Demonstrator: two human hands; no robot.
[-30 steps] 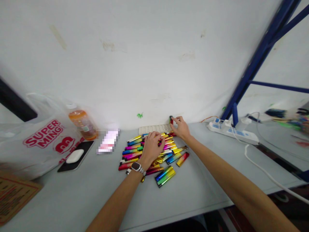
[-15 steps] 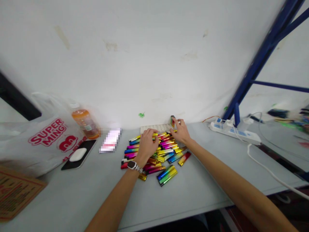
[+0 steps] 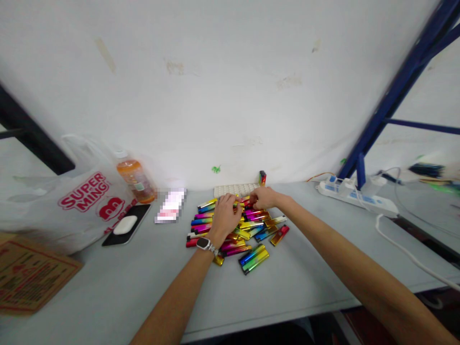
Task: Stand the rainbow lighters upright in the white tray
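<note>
A heap of shiny multicoloured lighters (image 3: 247, 230) lies on the grey table near the wall. My left hand (image 3: 225, 216), with a watch on its wrist, rests on the heap with curled fingers that seem pinched on a lighter. My right hand (image 3: 264, 197) meets it over the far side of the heap, fingers bent onto the lighters. One lighter (image 3: 262, 178) stands upright at the wall beside a pale perforated tray (image 3: 235, 190), clear of both hands.
A white power strip (image 3: 359, 200) with cables lies to the right by a blue rack frame (image 3: 391, 91). To the left are an orange drink bottle (image 3: 135, 181), a white plastic bag (image 3: 72, 201), a white case on a black pad (image 3: 125, 225) and a cardboard sheet (image 3: 28, 278).
My right hand let go of the lighter it held upright at the wall and came back to the heap. My left hand stayed on the heap. The camera shifted slightly.
</note>
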